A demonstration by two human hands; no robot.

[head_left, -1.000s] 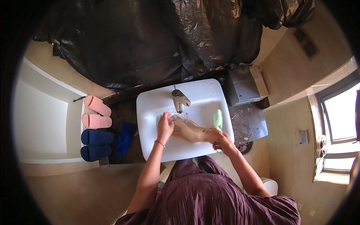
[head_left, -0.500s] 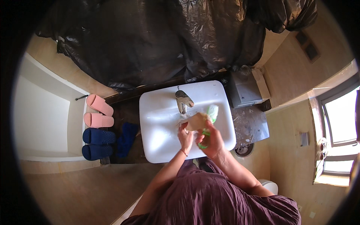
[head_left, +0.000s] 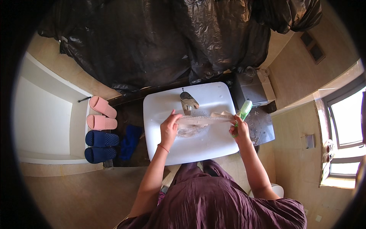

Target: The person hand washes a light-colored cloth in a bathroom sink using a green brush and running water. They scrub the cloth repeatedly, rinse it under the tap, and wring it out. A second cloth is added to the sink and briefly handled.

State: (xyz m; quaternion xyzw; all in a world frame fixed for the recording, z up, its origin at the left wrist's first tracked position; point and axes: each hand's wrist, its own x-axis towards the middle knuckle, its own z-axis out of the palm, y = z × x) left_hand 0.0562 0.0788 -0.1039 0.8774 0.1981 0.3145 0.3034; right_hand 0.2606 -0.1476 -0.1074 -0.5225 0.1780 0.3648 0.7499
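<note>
while both hands work above the sink [head_left: 225, 149], the cloth [head_left: 206, 120] is pulled out between them — a pale beige strip, held nearly level across the bowl, just in front of the tap [head_left: 189, 102]. the left hand [head_left: 169, 128] has its grip clamped on one end, fingers pinched together, with the index finger poking up past the cloth. a thin band [head_left: 163, 147] circles that wrist.

over on the other side, the right hand [head_left: 240, 129] has a grip closed on two things at once: the cloth's far end and a green tool [head_left: 244, 110], which looks like a brush. the tool tilts up and to the right, its wide pale-green head leaning out past the sink's rim. how its handle sits in the palm is partly hidden by the fingers.

below the cloth, a murky, bubbly patch [head_left: 190, 132] spreads in the bowl, close to the tap; too blurred to say whether water is running.

and around the sink? to the left, a blue cloth [head_left: 130, 143] lies crumpled, and beyond it come the pink slippers [head_left: 102, 123] and the navy slippers [head_left: 101, 139], lined up by a white shelf [head_left: 49, 122]. to the right, a grey box [head_left: 248, 91] stands near the sink's back corner, by the shiny tabletop [head_left: 263, 129]. black plastic [head_left: 152, 45] hangs behind it all — wrinkled, catching light — and a bright window [head_left: 349, 118] glows at far right.
</note>
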